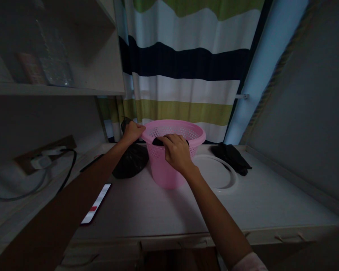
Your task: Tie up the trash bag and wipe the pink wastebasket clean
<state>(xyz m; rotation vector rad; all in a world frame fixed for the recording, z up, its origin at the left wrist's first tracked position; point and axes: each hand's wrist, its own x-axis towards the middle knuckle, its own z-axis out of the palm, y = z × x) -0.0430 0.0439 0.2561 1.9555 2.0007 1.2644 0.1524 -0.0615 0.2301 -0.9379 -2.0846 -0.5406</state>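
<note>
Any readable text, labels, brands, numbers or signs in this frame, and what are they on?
No text can be read.
Lit phone screen lying on the white desk: white with a red patch, content too small to read.
Brownish item on the upper shelf: too dark and blurred to tell any label.
Pink perforated plastic basket, held at the rim by the left hand and right hand: no marking visible.
</note>
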